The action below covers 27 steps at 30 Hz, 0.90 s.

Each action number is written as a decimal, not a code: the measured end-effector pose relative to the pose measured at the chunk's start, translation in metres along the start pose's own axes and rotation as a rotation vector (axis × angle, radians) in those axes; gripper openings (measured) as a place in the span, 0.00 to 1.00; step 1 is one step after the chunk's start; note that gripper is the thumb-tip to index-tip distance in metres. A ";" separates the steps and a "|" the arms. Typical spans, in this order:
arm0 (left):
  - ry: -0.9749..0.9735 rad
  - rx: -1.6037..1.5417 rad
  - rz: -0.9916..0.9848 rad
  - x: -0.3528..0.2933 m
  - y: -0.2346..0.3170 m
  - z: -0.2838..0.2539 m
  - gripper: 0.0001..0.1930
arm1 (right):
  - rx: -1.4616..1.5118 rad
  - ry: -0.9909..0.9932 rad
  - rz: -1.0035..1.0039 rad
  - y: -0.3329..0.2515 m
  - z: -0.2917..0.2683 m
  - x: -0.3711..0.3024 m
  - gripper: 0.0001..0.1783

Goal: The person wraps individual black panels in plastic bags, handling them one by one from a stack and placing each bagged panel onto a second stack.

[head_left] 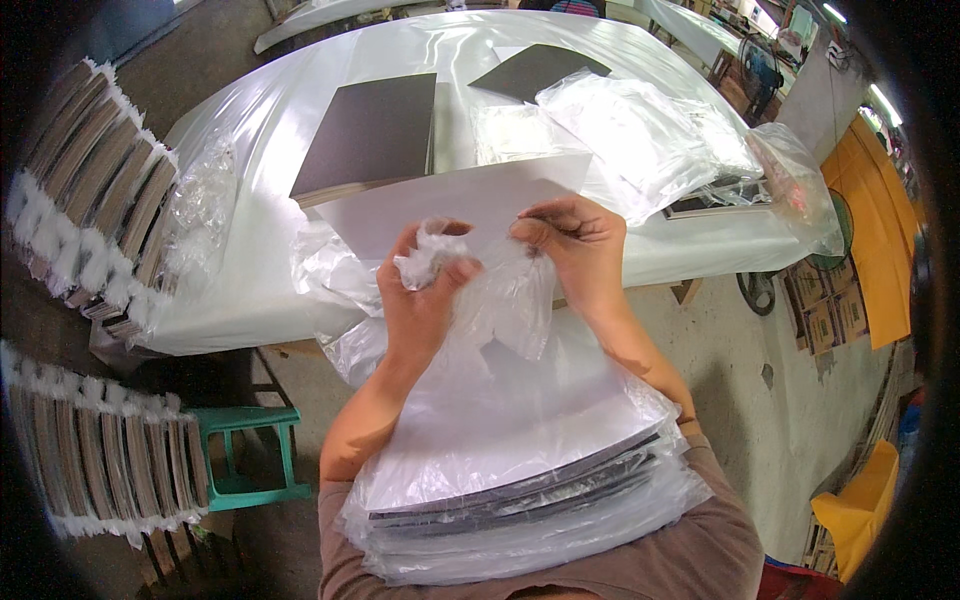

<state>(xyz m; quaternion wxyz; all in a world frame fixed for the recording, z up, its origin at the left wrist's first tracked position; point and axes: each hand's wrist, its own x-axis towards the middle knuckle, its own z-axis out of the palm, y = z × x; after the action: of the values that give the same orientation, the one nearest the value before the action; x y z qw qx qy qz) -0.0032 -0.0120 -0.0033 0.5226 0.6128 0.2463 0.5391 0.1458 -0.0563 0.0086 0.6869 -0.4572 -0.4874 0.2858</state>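
My left hand (425,275) is closed round a crumpled bunch of clear plastic film (436,255). Thumb and fingers pinched, my right hand (575,240) grips another part of the film, which hangs down between both hands. Below them, a stack of plastic-wrapped sheets (500,430), white on top with dark edges, rests against my front. Just beyond my hands lies a white sheet (470,195) on the table. Behind it is a stack of dark grey sheets (370,130). Whether the film in my hands is joined to the wrapped stack is hard to see.
The table (270,100) is covered in shiny plastic. On it lie another dark sheet (545,70) and a heap of clear plastic bags (650,140). Wrapped stacks (100,170) stand at the left, near a green stool (245,455). Brown cartons (830,305) stand at the right.
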 end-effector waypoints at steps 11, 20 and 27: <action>-0.072 -0.019 -0.031 -0.001 -0.003 0.002 0.06 | 0.092 -0.058 0.111 -0.010 -0.003 -0.003 0.07; -0.213 0.025 -0.105 -0.006 0.000 0.002 0.06 | 0.055 -0.072 0.104 -0.001 0.001 -0.005 0.08; -0.062 -0.050 -0.064 -0.001 -0.006 0.003 0.06 | 0.260 -0.232 0.049 0.022 0.002 0.000 0.19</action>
<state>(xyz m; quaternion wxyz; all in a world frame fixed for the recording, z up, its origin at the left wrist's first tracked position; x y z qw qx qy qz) 0.0011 -0.0121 -0.0087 0.5622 0.6076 0.2361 0.5089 0.1452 -0.0466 -0.0107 0.6720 -0.3403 -0.5112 0.4139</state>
